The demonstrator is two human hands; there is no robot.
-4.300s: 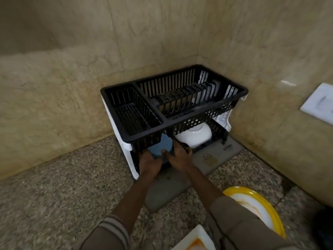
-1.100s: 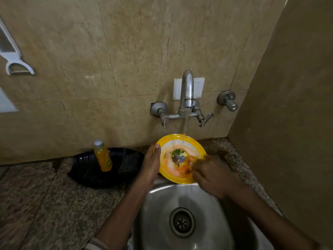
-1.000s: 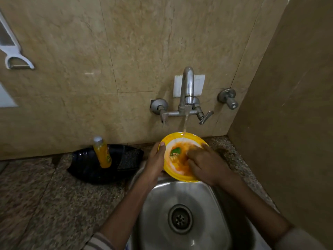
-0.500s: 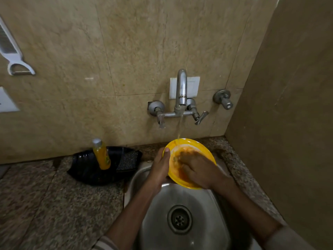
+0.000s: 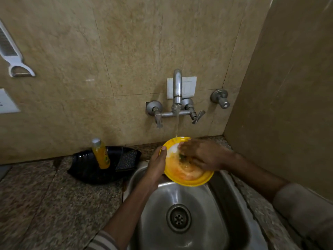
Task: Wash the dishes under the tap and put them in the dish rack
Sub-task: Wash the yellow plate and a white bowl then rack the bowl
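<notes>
Rubbing hand: right hand [image 5: 201, 156] lies palm-down inside the yellow-rimmed plate [image 5: 187, 175], fingers spread flat on the smeared centre; it holds nothing that I can see, apparently scrubbing bare.
Holding hand: left hand [image 5: 155, 168] clamps the plate's left rim, thumb on top, fingers underneath, which steadies it against the rubbing.
Plate position: held over the far edge of the steel sink [image 5: 207, 222], tilted with its near edge lower, probably so the water runs off into the basin.
Residue: orange film and a green fleck remain; washing judged unfinished.
Water: stream from the wall tap [image 5: 177, 91] lands on the plate's far rim, beside the right fingertips.
Left of sink: black tray [image 5: 86, 170] on the granite counter, holding an orange soap bottle [image 5: 100, 154] and a scrub pad [image 5: 127, 160], within reach.
Dish rack: not in view.
</notes>
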